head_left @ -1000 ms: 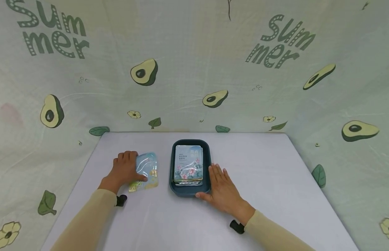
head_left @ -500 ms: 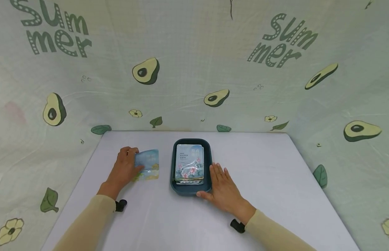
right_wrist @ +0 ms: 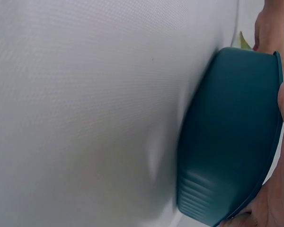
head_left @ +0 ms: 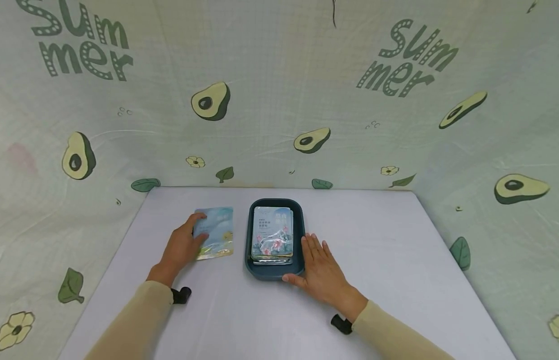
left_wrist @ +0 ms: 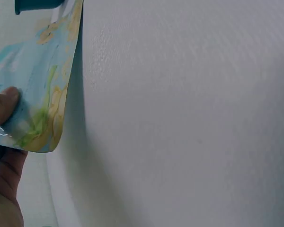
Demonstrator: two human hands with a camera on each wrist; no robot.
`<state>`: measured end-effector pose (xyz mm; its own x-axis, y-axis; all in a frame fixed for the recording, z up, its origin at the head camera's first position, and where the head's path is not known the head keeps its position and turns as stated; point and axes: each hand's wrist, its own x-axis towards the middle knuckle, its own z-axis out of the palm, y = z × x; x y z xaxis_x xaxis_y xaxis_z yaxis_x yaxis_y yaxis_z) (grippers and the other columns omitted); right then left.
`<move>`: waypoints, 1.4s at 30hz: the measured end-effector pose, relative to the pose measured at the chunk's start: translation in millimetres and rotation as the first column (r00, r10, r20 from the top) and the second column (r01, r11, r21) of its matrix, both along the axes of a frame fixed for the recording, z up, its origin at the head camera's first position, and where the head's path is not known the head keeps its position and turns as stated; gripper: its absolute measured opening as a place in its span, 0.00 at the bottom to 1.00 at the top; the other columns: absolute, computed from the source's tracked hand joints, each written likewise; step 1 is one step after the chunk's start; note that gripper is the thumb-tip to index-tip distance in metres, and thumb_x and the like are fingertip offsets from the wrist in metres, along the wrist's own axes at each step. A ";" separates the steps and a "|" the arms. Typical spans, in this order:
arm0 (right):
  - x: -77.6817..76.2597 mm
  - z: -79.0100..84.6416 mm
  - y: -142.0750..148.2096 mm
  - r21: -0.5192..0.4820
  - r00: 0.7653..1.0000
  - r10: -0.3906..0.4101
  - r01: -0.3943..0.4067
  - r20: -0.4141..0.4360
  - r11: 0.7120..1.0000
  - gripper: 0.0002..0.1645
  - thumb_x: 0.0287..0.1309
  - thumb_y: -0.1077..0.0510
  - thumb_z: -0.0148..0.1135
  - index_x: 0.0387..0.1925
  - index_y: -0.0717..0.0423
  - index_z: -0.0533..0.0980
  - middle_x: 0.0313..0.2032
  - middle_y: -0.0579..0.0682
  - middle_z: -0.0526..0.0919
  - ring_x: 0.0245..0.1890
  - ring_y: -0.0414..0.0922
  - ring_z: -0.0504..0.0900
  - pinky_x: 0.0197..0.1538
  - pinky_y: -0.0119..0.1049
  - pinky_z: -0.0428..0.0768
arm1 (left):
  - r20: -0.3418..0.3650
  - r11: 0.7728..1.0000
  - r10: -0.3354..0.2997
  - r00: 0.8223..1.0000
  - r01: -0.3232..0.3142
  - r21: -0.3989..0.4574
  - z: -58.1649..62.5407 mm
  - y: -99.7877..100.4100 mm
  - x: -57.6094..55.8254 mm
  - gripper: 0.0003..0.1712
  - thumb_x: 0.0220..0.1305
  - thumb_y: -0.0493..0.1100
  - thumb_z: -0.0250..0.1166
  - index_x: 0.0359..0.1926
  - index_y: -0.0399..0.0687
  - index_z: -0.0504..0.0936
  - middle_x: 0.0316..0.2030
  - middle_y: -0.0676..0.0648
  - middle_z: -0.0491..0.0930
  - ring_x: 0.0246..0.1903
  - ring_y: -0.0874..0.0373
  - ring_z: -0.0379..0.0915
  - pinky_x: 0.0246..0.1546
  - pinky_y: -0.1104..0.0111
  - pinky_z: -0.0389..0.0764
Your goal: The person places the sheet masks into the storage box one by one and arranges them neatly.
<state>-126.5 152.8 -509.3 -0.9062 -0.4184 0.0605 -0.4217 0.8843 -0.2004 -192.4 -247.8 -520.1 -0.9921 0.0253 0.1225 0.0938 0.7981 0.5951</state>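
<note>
In the head view my left hand (head_left: 181, 246) pinches a flat, glossy blue-and-yellow packet (head_left: 219, 232) by its left side. The left wrist view shows the thumb on one face of this packet (left_wrist: 35, 90) and fingers behind it, with its edge raised off the table. To its right stands a dark teal tray (head_left: 270, 273), which bears a stack of similar flat packets (head_left: 272, 230), the top one pale blue with pink flowers. My right hand (head_left: 323, 277) rests against the tray's right side and near corner, fingers straight and thumb spread along the rim.
A white table (head_left: 378, 240) lies under everything, its far edge meeting a printed cloth backdrop (head_left: 261, 90) with avocados and lettering. More cloth hangs at both sides. Black wrist cameras sit at my left wrist (head_left: 181, 295) and right wrist (head_left: 341, 324).
My left hand has taken hold of the packet, lifted its edge and brought it slightly right, toward the tray. The right hand and the tray have stayed in place.
</note>
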 end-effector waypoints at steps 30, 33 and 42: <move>0.5 3.2 0.7 0.008 1.000 0.002 -0.002 0.000 1.000 0.70 0.64 0.16 0.48 0.81 0.69 0.52 0.82 0.67 0.53 0.83 0.61 0.51 0.82 0.60 0.54 | 0.339 0.897 -0.098 0.936 -0.064 0.437 16.6 -16.4 -0.6 0.34 0.75 0.44 0.67 0.78 0.55 0.70 0.72 0.32 0.65 0.57 0.46 0.79 0.45 0.67 0.88; 0.3 3.2 0.9 0.006 1.000 0.002 -0.002 -0.004 1.000 0.70 0.64 0.15 0.48 0.81 0.69 0.52 0.82 0.67 0.53 0.83 0.62 0.52 0.82 0.60 0.55 | 0.333 0.885 -0.114 0.936 -0.057 0.462 26.0 -12.8 -0.2 0.35 0.75 0.44 0.68 0.79 0.54 0.69 0.70 0.33 0.69 0.50 0.52 0.81 0.43 0.70 0.87; 0.8 4.2 1.0 0.006 1.000 -0.002 0.002 0.006 1.000 0.70 0.64 0.16 0.49 0.81 0.70 0.53 0.81 0.68 0.53 0.83 0.62 0.52 0.82 0.59 0.55 | 0.287 0.839 -0.147 0.947 -0.034 0.542 57.3 10.0 -4.8 0.35 0.73 0.43 0.69 0.78 0.54 0.71 0.64 0.36 0.76 0.44 0.56 0.81 0.41 0.70 0.86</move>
<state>-125.7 153.9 -505.1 -0.9075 -0.4168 0.0524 -0.4185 0.8864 -0.1978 -197.3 -237.8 -462.8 -0.9794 0.1024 -0.1741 -0.1293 0.3447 0.9298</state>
